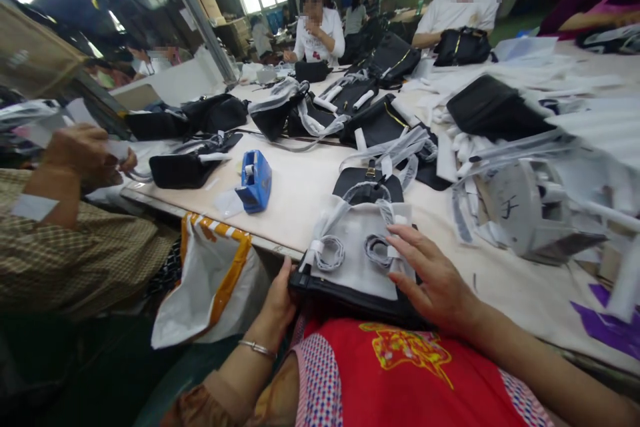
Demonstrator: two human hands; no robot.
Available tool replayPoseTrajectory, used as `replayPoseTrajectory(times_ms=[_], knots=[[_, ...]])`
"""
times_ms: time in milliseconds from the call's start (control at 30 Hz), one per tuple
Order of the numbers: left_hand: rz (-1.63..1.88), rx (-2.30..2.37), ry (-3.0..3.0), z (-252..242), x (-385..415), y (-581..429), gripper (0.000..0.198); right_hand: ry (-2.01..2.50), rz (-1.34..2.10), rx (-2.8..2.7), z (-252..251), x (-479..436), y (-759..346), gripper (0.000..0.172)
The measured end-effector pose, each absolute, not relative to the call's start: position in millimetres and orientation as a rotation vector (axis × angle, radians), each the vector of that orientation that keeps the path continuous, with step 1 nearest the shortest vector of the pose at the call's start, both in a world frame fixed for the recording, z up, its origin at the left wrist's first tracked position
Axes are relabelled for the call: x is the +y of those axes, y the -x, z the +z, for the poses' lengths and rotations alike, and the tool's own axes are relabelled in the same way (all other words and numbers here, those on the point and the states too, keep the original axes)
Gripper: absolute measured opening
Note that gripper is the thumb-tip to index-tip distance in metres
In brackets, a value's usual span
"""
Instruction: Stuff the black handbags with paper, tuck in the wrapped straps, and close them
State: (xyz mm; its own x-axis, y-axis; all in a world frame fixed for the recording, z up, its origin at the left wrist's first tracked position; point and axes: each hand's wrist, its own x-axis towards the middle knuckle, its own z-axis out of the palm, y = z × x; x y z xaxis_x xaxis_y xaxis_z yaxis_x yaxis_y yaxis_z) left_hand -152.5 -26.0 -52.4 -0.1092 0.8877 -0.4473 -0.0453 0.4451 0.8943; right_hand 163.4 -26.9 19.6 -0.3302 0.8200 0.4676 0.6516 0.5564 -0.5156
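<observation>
- Head view: my left fingers (pixel 287 268) grasp the black bag (pixel 345 295) by its left corner, at the near edge of the tabletop (pixel 295 180); my right fingers (pixel 407 241) lie spread, unclenched, on its right side.
- It seems to overhang, so a slack left grasp could let it tip.
- Dragging sideways might wrinkle the white sheet (pixel 356 233).

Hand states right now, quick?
Left hand: holding the black bag by its left edge, fingers mostly hidden.
Right hand: open, fingers spread over the bag's right side.
</observation>
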Motion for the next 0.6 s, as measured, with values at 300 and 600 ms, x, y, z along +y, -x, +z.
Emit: replayPoseTrajectory(times_ms=[300,600], knots=[[1.000,0.926,-0.800,-51,-53,147,0.082,1.685,0.673,-1.560,-44,-25,-182,0.071],[1.333,1.104,-1.024,68,9,135,0.045,1.461,1.006,-1.377,-29,-13,-160,0.067]])
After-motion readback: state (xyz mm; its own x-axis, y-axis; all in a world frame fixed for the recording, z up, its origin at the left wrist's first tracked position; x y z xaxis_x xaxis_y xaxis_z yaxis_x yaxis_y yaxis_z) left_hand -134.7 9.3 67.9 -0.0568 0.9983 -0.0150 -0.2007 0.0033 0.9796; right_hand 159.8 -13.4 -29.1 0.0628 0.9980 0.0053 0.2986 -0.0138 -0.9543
